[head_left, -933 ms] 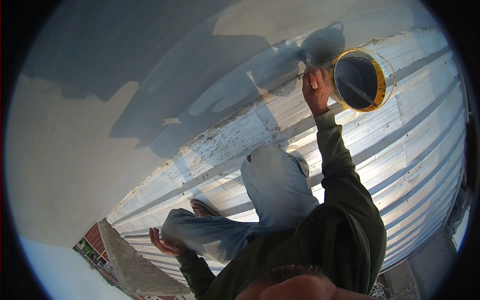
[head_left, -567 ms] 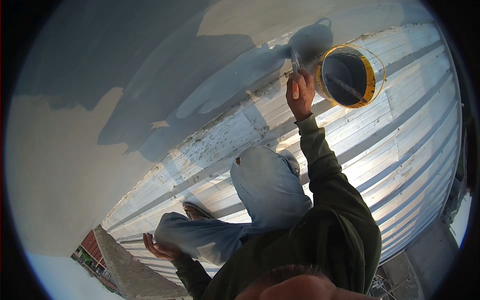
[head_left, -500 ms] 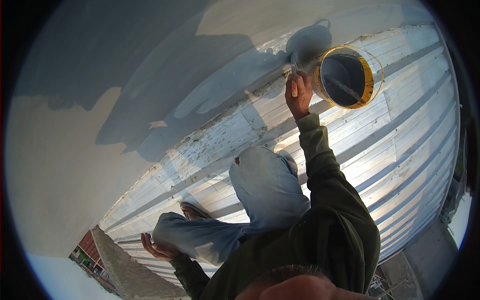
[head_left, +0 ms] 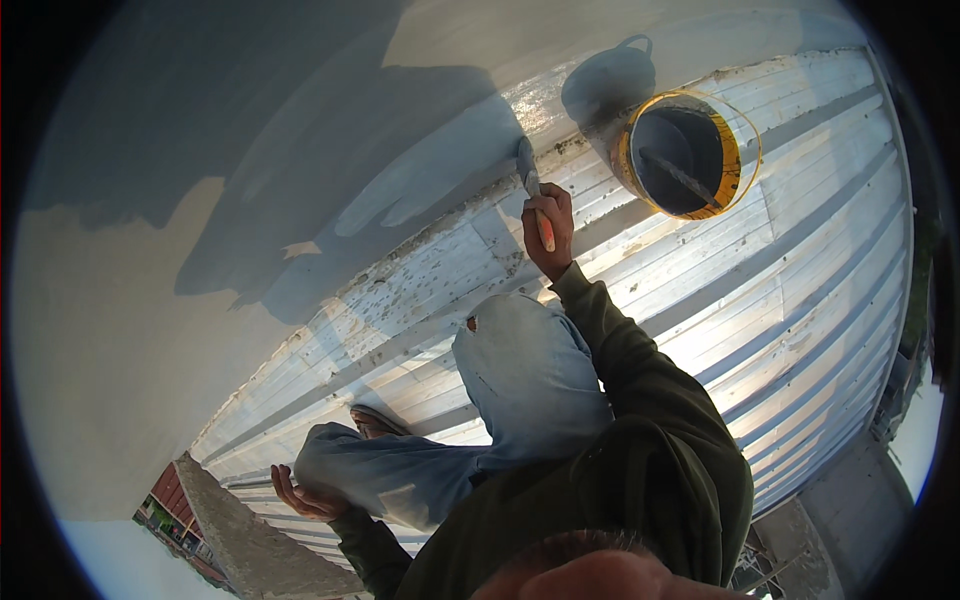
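Note:
My right hand is wrapped round the orange handle of a paintbrush. The brush's grey-coated end touches the wall just above its rough lower edge, beside a patch of wet-looking grey coating. To the right of that hand, a yellow bucket holds grey paint, with a coated stick leaning inside. My left hand hangs beside my bent knee at the lower left, its fingers apart and slightly curled, holding nothing.
I am crouched on a ribbed metal roof, which slopes away to the right. A concrete ledge borders it at the lower left. My shoe stands near the wall. Shadows of me and the bucket fall across the wall.
My right hand has moved left, away from the bucket, bringing the paintbrush along the wall's lower edge. My left hand stays beside my knee. The view has shifted slightly.

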Demonstrator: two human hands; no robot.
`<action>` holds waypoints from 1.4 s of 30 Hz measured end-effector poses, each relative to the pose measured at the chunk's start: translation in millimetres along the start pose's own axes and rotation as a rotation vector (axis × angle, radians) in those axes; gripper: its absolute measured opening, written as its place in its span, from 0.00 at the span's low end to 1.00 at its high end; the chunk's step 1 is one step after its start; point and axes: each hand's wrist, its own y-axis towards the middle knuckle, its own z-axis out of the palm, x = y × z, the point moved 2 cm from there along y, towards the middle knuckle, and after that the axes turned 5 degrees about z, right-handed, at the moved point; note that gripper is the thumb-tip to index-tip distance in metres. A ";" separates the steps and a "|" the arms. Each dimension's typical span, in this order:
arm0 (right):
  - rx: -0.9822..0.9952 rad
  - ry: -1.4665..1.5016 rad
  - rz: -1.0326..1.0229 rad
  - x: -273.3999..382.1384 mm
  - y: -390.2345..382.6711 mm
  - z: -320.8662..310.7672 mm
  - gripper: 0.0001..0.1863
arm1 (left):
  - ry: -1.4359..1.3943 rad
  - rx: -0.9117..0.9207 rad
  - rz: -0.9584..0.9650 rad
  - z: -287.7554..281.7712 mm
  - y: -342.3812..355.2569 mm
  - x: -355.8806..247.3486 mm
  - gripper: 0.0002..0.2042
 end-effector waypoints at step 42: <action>0.784 0.136 -0.275 11.4 -58.2 100.0 0.12 | 0.106 -0.009 -0.032 -20.5 -15.0 5.0 0.32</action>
